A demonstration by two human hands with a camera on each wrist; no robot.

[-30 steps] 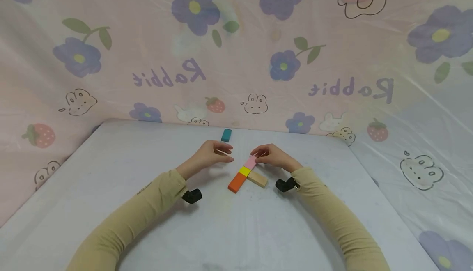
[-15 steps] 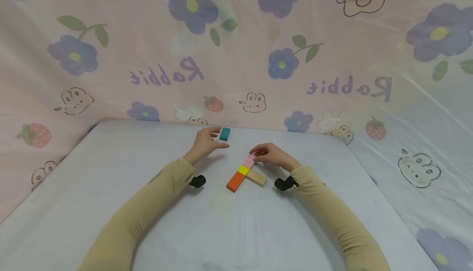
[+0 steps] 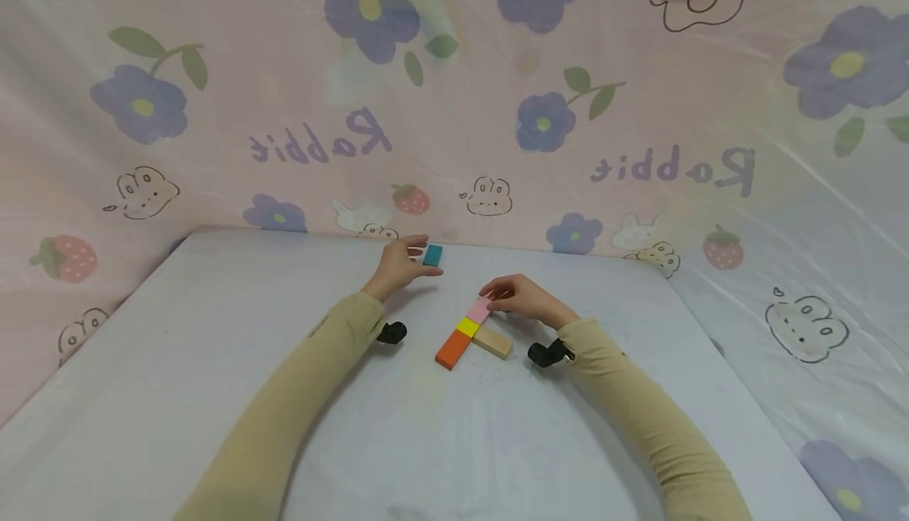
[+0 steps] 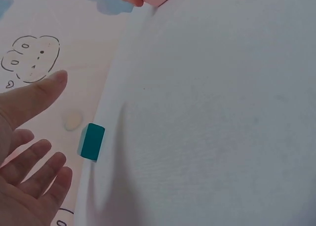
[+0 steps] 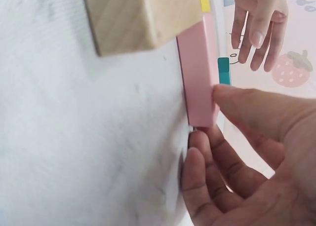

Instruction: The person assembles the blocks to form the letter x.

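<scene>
My left hand (image 3: 398,268) is at the back of the table beside a teal block (image 3: 433,255). Its fingers and thumb are spread around the block; in the left wrist view a gap shows between the hand (image 4: 29,162) and the teal block (image 4: 92,142). With thumb and curled fingertips, my right hand (image 3: 533,301) pinches the far end of a pink block (image 5: 198,78). That pink block lies in a slanting row with a yellow block (image 3: 467,327) and an orange block (image 3: 453,350). A plain wooden block (image 3: 493,342) branches off to the right near the yellow one.
The blocks lie on a white-covered table (image 3: 398,442). Behind it hangs a pink printed curtain (image 3: 454,110), close to the teal block. A black wrist device (image 3: 392,333) hangs below the left sleeve, another black device (image 3: 547,354) below the right.
My left hand has moved away from the row, back and left, then in close to the teal block with its fingers spread. My right hand has stayed at the pink block.
</scene>
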